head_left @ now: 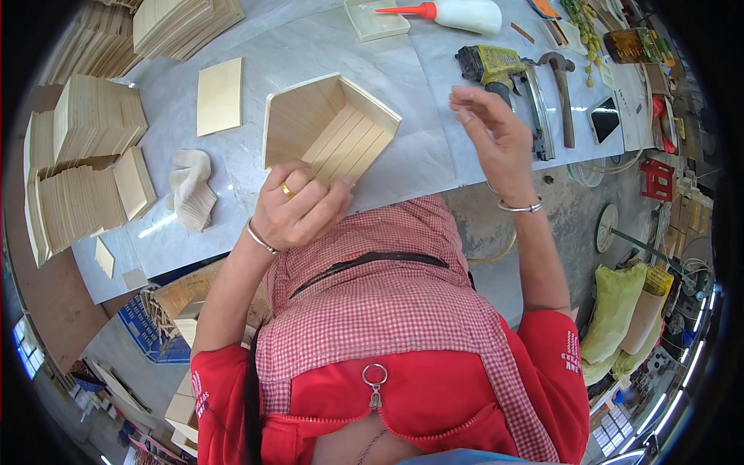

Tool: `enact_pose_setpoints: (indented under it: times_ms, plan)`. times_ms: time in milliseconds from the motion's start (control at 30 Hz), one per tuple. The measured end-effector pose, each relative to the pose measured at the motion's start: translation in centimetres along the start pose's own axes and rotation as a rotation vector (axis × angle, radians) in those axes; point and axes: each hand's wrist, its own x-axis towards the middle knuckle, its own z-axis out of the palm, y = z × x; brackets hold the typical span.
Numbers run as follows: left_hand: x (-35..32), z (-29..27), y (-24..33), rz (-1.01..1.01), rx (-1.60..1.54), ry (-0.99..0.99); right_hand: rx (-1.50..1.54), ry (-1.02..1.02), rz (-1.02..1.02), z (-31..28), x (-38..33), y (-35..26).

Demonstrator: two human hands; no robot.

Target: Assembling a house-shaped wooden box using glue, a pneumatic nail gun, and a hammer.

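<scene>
My left hand (304, 205) grips the near edge of a small light-wood box (314, 116), its fingers closed over the rim. The box has angled sides like a little house, and its slatted inner face is turned up toward me. Off to the right, my right hand (496, 139) is raised over the table edge, fingers stretched out and holding nothing visible. Just beyond it lies a yellow and black nail gun (496, 63), partly hidden by that hand. A claw hammer (564, 105) rests to the gun's right.
Stacks of thin wooden panels (97, 116) crowd the left side. One loose panel (219, 96) and a whitish cloth (191, 190) lie nearer the box. At the back are a shallow tray (376, 22) and a red-nozzled glue bottle (465, 14). A phone (605, 120) sits far right.
</scene>
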Motion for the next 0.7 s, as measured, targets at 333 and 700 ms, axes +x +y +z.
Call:
enact_pose_setpoints:
  times_ms: [333, 700]
  plan:
    - [-3.3, -2.7, 2.1, -0.572, -0.129, 0.28, -1.239, 0.37, 0.129, -19.3, 1.2, 13.9]
    - [0.7, -2.7, 1.3, -0.702, -0.058, 0.154, -0.774, 0.313, 0.364, -16.6, 2.1, 11.6]
